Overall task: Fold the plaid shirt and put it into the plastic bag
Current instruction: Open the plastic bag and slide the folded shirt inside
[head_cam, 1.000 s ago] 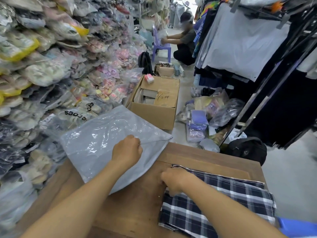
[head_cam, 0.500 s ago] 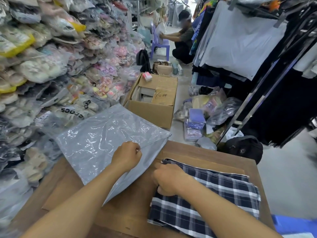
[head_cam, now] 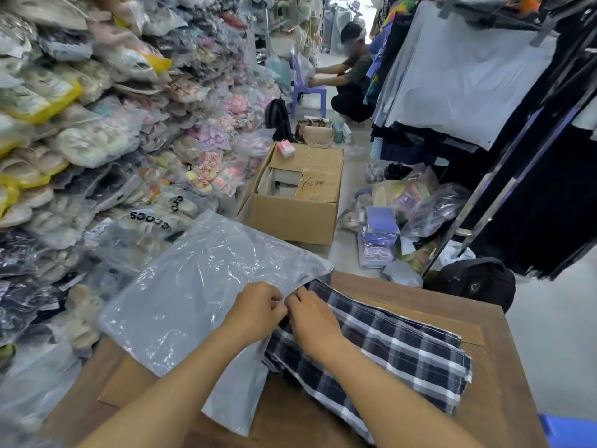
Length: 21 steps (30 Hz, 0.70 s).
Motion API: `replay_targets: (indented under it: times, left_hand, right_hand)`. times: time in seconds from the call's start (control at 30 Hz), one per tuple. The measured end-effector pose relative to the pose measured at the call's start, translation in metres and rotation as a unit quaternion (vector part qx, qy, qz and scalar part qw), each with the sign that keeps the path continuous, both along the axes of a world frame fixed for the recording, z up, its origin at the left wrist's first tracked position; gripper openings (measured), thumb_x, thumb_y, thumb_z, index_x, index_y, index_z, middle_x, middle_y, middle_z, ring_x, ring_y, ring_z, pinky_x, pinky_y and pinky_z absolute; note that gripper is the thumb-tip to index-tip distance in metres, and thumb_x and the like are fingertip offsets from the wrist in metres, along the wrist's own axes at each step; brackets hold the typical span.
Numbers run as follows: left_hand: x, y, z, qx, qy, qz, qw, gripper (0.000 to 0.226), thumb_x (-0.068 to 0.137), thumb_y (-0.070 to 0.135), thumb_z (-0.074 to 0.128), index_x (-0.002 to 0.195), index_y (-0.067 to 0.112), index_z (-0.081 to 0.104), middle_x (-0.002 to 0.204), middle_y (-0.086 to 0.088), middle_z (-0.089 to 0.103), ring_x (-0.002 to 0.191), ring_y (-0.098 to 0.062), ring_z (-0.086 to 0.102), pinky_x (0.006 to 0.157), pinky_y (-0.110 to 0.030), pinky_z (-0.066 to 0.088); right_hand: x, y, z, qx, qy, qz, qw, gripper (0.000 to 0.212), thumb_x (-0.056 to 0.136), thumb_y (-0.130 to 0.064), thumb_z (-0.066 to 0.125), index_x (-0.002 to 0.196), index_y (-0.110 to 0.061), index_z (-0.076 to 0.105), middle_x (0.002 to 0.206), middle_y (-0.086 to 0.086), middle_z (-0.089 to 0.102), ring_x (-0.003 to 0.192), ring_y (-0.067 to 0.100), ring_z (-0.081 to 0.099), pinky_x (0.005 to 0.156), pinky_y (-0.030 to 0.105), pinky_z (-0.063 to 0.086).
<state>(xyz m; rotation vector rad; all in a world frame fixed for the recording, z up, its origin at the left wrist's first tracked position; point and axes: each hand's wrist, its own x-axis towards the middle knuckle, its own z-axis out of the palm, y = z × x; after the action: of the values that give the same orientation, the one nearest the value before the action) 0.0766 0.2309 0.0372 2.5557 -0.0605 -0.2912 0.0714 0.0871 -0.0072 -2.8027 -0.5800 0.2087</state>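
Plastic bag (head_cam: 193,292) pinched; hands (head_cam: 255,310) touching.

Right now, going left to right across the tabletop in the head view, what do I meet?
Plastic bag → left hand → right hand → plaid shirt → bare wooden table at the right edge.

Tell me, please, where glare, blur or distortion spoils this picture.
Head view: white glare streaks the clear grey plastic bag; wide-angle bending curves the metal clothes rail at the edge; the far doorway is overexposed; the dark blue-and-white plaid shirt and both hands are sharp.
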Motion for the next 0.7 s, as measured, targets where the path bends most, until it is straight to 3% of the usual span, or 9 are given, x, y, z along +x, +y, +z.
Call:
replay_targets:
  times: [0.1,0.2,0.33,0.43,0.53,0.6,0.63,0.7]
  left_hand:
    - [-0.002,-0.007,-0.004,-0.002,0.001,0.025,1.000,0.021,0.078,0.017,0.055,0.057,0.018,0.058,0.054,0.005,0.053,0.060,-0.019,0.051,0.055,-0.028,0.041]
    - [-0.003,-0.012,-0.012,-0.035,0.025,0.061,0.997,0.016,0.080,0.019,0.056,0.075,0.020,0.072,0.067,0.004,0.067,0.071,-0.017,0.064,0.063,-0.030,0.053]
    - [-0.011,-0.026,-0.026,0.029,0.015,0.021,0.999,0.016,0.083,0.022,0.054,0.081,0.017,0.069,0.074,0.001,0.067,0.071,-0.023,0.063,0.060,-0.033,0.051]
    - [-0.013,-0.036,-0.033,0.079,-0.003,0.008,0.997,0.017,0.087,0.021,0.053,0.090,0.015,0.068,0.087,-0.003,0.068,0.074,-0.025,0.062,0.059,-0.030,0.044]
    - [-0.013,-0.044,-0.035,0.101,-0.011,0.014,0.995,0.019,0.085,0.018,0.052,0.092,0.013,0.068,0.092,-0.007,0.069,0.082,-0.029,0.065,0.062,-0.030,0.044]
    - [-0.013,-0.047,-0.036,0.109,-0.010,0.021,0.994,0.021,0.085,0.017,0.052,0.095,0.012,0.069,0.096,-0.008,0.070,0.086,-0.031,0.066,0.064,-0.030,0.044]
    - [-0.013,-0.048,-0.037,0.109,-0.009,0.024,0.994,0.020,0.085,0.017,0.052,0.095,0.013,0.069,0.096,-0.007,0.070,0.086,-0.031,0.066,0.064,-0.030,0.045]
    - [-0.013,-0.048,-0.039,0.109,-0.009,0.026,0.994,0.018,0.084,0.016,0.052,0.093,0.014,0.069,0.094,-0.006,0.070,0.084,-0.030,0.066,0.064,-0.031,0.047]
  right_hand:
    - [0.002,0.002,-0.007,0.050,0.074,0.026,0.996,0.050,0.091,-0.002,0.056,0.139,-0.016,0.049,0.139,0.007,0.048,0.117,0.033,0.054,0.081,0.037,0.043]
    - [-0.003,-0.016,-0.004,0.135,0.108,0.026,0.985,0.041,0.095,-0.006,0.050,0.131,-0.023,0.060,0.138,0.000,0.054,0.116,0.026,0.057,0.088,0.035,0.048]
    - [-0.005,-0.072,0.014,0.198,0.051,-0.131,0.970,0.022,0.095,-0.017,0.054,0.108,-0.021,0.071,0.107,-0.003,0.065,0.097,0.019,0.062,0.084,0.037,0.051]
    - [-0.011,-0.129,0.019,0.142,0.050,-0.273,0.950,0.020,0.095,-0.026,0.058,0.112,-0.021,0.065,0.116,0.001,0.059,0.109,0.024,0.058,0.090,0.040,0.050]
    - [-0.029,-0.183,0.017,0.060,0.087,-0.435,0.894,0.041,0.090,-0.042,0.065,0.124,-0.021,0.055,0.135,0.008,0.046,0.129,0.034,0.038,0.102,0.046,0.039]
    - [-0.043,-0.211,0.014,0.063,0.114,-0.506,0.852,0.064,0.082,-0.049,0.074,0.132,-0.016,0.050,0.141,0.013,0.045,0.134,0.036,0.037,0.109,0.047,0.036]
    - [-0.048,-0.222,0.012,0.110,0.136,-0.528,0.831,0.071,0.078,-0.045,0.081,0.132,-0.011,0.050,0.140,0.014,0.049,0.132,0.036,0.043,0.110,0.047,0.039]
    - [-0.059,-0.236,0.006,0.247,0.188,-0.543,0.780,0.066,0.071,-0.029,0.091,0.124,-0.007,0.059,0.130,0.015,0.063,0.118,0.034,0.061,0.102,0.048,0.050]
